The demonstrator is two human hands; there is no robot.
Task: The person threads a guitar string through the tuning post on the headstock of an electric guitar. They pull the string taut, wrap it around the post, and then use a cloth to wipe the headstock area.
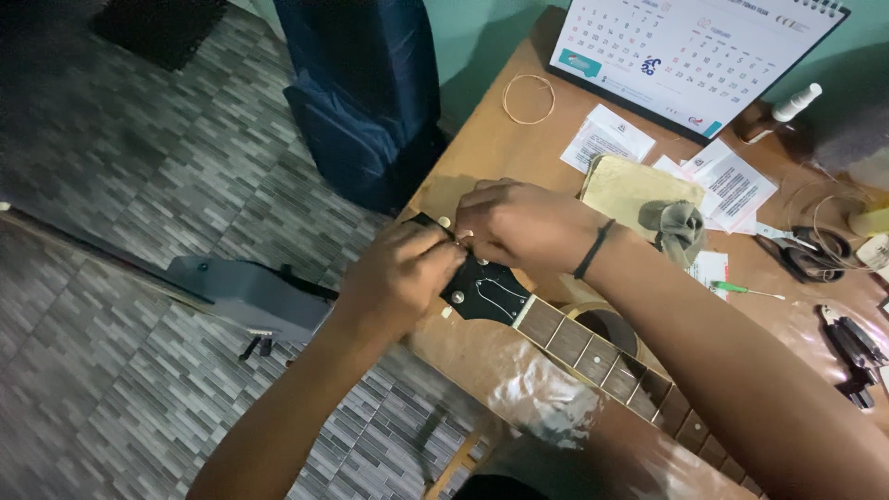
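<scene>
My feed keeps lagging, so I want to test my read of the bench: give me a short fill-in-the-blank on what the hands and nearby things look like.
1. Both hands, left hand and right hand, meet at the guitar's ____, which is black.
2. The right wrist wears a black ____.
3. The scissors lie to the ____ of the grey cloth.
4. A ____ stands at the table's far edge.

Missing words: headstock; band; right; calendar

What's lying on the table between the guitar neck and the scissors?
In the head view, between the guitar neck and the scissors lies a small green-handled tool, with a white paper slip beside it on the table.
</scene>
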